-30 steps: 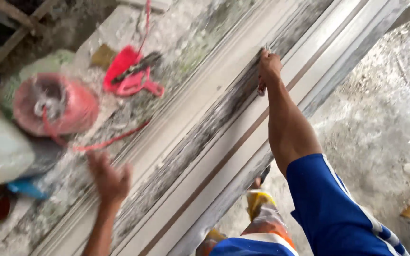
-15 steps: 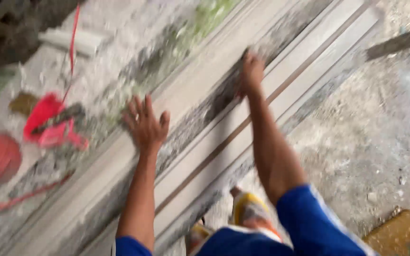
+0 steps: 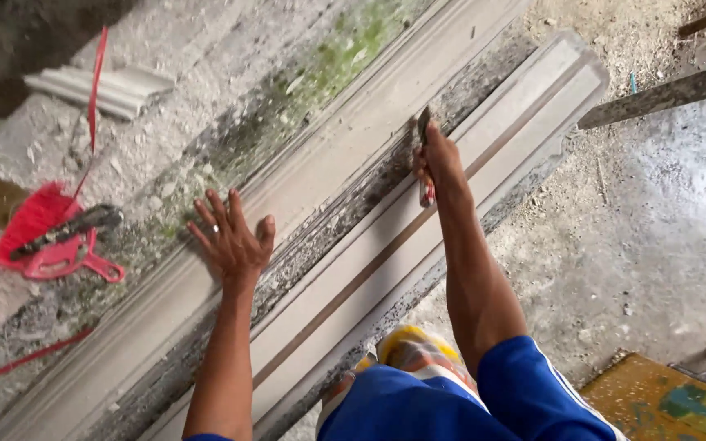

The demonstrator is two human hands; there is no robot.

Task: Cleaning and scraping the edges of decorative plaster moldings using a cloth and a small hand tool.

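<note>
A long grey plaster moulding lies diagonally on a dusty workbench, beside a second profiled mould strip with a dark, grimy groove between them. My left hand rests flat on the moulding, fingers spread, a ring on one finger. Farther up, my right hand grips a thin scraper-like tool with a reddish handle end, its blade set into the dark groove. Blue sleeves cover my upper arms.
A red dustpan with a dark-handled brush lies at the left on the bench. A short white moulding offcut sits at the far left. A metal bar crosses the upper right. A yellowish board lies on the concrete floor.
My left hand has come up from the bench and settled flat on the moulding. My right hand stays at the groove. The view has shifted right along the bench.
</note>
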